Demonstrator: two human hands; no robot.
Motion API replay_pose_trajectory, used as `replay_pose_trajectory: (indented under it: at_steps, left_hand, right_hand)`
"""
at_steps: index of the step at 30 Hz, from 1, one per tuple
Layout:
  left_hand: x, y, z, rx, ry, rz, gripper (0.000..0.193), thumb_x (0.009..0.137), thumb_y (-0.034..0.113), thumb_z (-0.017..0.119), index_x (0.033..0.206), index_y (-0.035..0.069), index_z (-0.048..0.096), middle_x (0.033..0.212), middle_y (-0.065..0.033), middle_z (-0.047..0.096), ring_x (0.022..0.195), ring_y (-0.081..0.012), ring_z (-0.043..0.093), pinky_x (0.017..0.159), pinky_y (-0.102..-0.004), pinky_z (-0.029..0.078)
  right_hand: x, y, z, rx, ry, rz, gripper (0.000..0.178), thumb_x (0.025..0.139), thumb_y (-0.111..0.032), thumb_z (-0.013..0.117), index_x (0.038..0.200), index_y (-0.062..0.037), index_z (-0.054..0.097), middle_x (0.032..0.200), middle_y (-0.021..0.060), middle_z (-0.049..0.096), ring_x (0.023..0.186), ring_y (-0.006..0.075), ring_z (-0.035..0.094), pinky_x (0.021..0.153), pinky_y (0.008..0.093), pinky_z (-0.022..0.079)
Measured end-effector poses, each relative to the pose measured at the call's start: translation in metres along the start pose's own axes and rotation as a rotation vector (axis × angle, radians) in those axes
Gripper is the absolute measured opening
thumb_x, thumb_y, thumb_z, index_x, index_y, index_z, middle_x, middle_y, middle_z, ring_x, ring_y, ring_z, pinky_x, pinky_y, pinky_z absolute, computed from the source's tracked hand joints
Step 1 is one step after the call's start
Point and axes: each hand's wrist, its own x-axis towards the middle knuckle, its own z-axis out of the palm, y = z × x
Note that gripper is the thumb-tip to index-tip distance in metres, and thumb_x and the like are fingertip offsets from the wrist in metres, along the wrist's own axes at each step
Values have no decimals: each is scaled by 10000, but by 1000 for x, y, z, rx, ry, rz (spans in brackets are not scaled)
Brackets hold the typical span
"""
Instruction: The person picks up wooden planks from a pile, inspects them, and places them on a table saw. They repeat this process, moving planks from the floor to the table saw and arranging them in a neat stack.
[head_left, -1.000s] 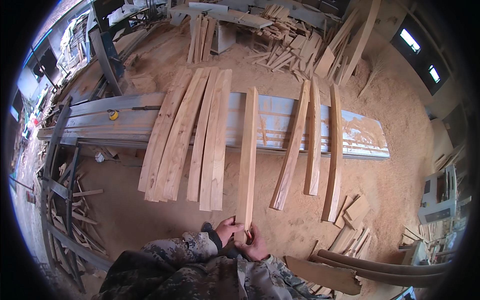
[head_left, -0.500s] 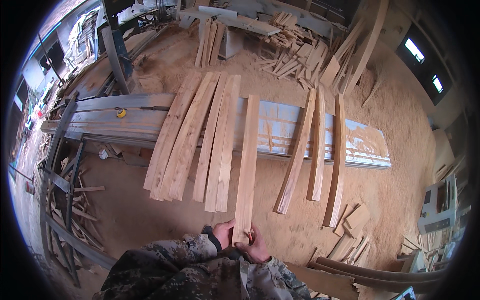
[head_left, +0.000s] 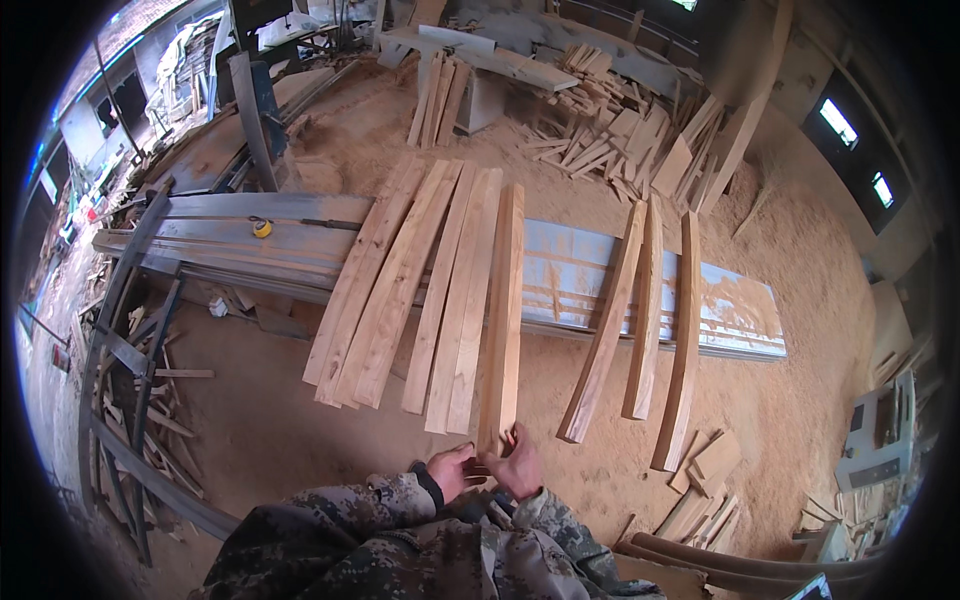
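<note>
Wide gap over bench (head_left: 570, 268) between held board (head_left: 504, 315) and 3 strips (head_left: 646, 310); stacked-close boards (head_left: 403, 285) obstruct left.

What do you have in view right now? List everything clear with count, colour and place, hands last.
Beam: one, tan, centre, near end at the hands
Boards: at least five, tan, left of the beam
Battens: three, tan, right of the beam
Table: one, grey, under the wood
Tape measure: one, yellow and black, table's left part
Rod: one, dark, beside the tape measure
Offcuts: many, pale, back pile; more lower right and left
Frame: one, dark, left
Sawdust: uncountable, tan, floor
Windows: at least two, white, upper right
Sleeves: two, camouflage, lower middle
Left hand: one, bare, beside the beam's end
Right hand: one, bare, on the beam's end
</note>
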Motion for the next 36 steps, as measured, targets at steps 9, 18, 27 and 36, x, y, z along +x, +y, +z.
replay_pose_trajectory:
  at_steps: [9, 18, 27, 36]
  left_hand:
    - [-3, 9, -12, -47, -89, 48, 517, 1031, 373, 375, 1399, 12, 407, 1404, -252, 460, 1323, -401, 432, 1135, -506, 317]
    - [-7, 12, -7, 149, -18, 61, 352, 1023, 264, 456, 1298, 52, 508, 1244, -175, 599, 1105, -343, 611, 984, -485, 461]
    - [-21, 29, -34, -263, 19, 214, 207, 965, 162, 502, 1140, 57, 533, 1238, -239, 578, 1200, -404, 544, 1030, -524, 424]
    - [-8, 46, -32, -265, 123, 453, 285, 932, 221, 598, 1192, 118, 546, 1248, -216, 561, 1231, -401, 506, 1071, -518, 402]
  right_hand:
    - [28, 42, 16, 655, -349, 106, 721, 880, -139, 709, 1496, -79, 340, 1162, 39, 594, 921, 128, 557, 739, 265, 463]
    - [19, 22, 56, 722, -111, 211, 754, 826, -47, 725, 1481, -61, 352, 1107, 80, 663, 907, 200, 669, 738, 289, 552]
    - [23, 21, 31, 573, -171, -30, 893, 808, -67, 779, 1517, 27, 243, 1323, 152, 547, 1199, 221, 546, 909, 302, 486]
    - [17, -3, 31, 560, -64, -71, 1024, 731, 40, 766, 1549, -14, 152, 837, -21, 460, 723, 89, 454, 612, 245, 444]
